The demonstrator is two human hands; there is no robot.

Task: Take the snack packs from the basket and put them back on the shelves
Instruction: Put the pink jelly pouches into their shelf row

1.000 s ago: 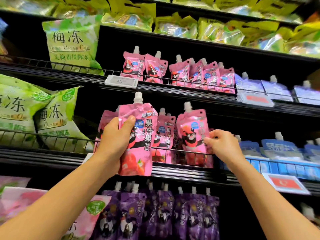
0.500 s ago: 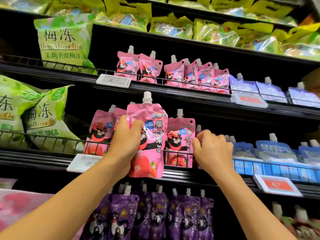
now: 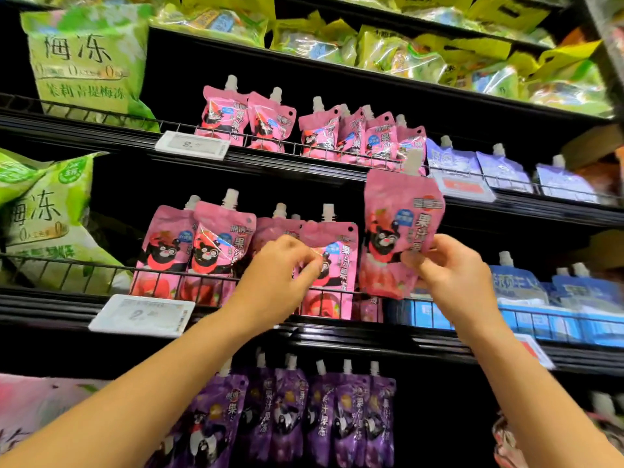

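Note:
My right hand [image 3: 449,271] pinches a pink spouted jelly pouch [image 3: 398,217] by its lower right side and holds it upright in front of the middle shelf [image 3: 337,329], just right of the pink row. My left hand [image 3: 277,275] has its fingers curled on the left edge of a pink pouch [image 3: 332,265] that stands behind the wire rail. More pink pouches [image 3: 199,244] stand to its left. The basket is out of view.
Another row of pink pouches [image 3: 317,130] fills the shelf above, and blue pouches [image 3: 540,292] stand to the right. Purple pouches [image 3: 304,413] sit below, with green bags [image 3: 50,211] at the left. White price tags [image 3: 141,314] hang on the shelf edges.
A pink pouch is now in my right hand, raised to the right of the row. My left hand no longer holds a pouch out in front and has moved onto a pouch in the row.

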